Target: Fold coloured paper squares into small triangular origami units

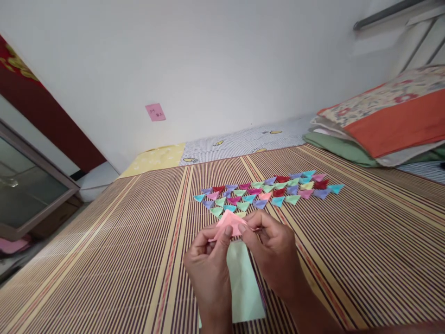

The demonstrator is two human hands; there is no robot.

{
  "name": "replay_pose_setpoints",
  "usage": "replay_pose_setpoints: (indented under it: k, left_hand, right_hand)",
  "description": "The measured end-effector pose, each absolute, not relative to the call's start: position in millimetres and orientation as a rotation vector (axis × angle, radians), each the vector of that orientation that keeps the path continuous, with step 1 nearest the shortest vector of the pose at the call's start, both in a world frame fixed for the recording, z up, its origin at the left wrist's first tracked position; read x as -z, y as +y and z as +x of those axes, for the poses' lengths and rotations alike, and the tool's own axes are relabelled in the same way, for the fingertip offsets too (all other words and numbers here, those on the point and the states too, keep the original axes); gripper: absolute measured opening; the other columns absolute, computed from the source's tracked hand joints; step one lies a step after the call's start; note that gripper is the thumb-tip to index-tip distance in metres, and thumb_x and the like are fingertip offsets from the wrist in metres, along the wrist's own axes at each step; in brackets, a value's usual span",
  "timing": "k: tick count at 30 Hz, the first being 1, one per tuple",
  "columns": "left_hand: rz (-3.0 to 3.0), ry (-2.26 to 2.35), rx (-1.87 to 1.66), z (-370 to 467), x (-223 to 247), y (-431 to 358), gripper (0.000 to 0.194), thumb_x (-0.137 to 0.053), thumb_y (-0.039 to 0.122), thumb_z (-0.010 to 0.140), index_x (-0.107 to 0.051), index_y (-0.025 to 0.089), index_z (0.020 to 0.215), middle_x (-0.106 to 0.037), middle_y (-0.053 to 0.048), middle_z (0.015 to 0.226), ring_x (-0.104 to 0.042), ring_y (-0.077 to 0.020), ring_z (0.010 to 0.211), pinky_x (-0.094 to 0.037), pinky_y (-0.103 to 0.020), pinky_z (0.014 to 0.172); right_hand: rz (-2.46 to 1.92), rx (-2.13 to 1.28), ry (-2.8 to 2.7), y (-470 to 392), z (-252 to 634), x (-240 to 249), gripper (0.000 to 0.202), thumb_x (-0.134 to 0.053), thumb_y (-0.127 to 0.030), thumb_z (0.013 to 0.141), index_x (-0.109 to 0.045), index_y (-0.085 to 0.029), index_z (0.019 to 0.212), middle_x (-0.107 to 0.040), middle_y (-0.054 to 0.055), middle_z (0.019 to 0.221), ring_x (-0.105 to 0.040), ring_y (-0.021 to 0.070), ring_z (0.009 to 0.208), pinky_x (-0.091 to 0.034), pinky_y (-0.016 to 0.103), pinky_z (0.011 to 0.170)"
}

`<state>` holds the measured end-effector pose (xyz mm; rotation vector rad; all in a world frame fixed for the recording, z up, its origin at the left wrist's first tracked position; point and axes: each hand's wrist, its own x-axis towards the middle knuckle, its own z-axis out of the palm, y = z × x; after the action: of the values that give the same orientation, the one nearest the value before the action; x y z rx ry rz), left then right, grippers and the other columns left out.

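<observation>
Pink folded-paper triangle (232, 220) was pinched between left hand (212, 264) and right hand (278, 248), thumbs on near face. Pale-green rectangular paper sheet (244, 287) lay below grip. Risk: skewed crease from uneven thumb pressure.

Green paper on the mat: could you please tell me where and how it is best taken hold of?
Probably by the near right corner of the green paper, coming from the right: the left forearm covers part of its left side. It lies flat on the mat, so a fingertip might lift that corner for the thumb to pinch from above.
</observation>
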<state>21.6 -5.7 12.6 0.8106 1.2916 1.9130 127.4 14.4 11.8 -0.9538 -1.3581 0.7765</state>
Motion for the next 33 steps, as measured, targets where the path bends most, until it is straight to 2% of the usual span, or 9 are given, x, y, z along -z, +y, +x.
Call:
replay_pose_setpoints:
  k: [7,18,33]
  left_hand:
    - [0.833,1.255,-1.963,22.0,-10.8,-5.9,0.022,-0.090,0.025,0.066,-0.070,0.016,0.069,-0.070,0.000,0.069,-0.065,-0.0120,0.063,-0.055,-0.019,0.056]
    - [0.814,1.237,-1.944,21.5,-7.5,-6.2,0.024,-0.091,0.026,0.066,-0.068,0.016,0.069,-0.066,0.002,0.068,-0.063,-0.0105,0.064,-0.054,-0.018,0.059]
    - [0.821,1.291,-1.951,21.6,-7.2,-6.5,0.025,-0.090,0.029,0.067,-0.069,0.016,0.069,-0.065,0.002,0.066,-0.060,-0.0109,0.059,-0.050,-0.019,0.054]
  right_hand:
    - [-0.948,-0.702,-1.400,12.7,125.8,-11.3,0.025,-0.059,-0.021,0.091,-0.048,-0.022,0.069,-0.054,-0.004,0.067,-0.051,0.0124,0.061,-0.042,0.026,0.058]
    - [-0.958,-0.673,-1.407,12.1,124.4,-12.7,0.026,-0.059,-0.024,0.091,-0.048,-0.022,0.068,-0.056,-0.002,0.068,-0.052,0.0135,0.062,-0.044,0.027,0.059]
    - [-0.992,-0.619,-1.383,9.9,120.9,-12.4,0.029,-0.059,-0.024,0.091,-0.046,-0.022,0.066,-0.054,-0.003,0.063,-0.051,0.0126,0.059,-0.042,0.025,0.056]
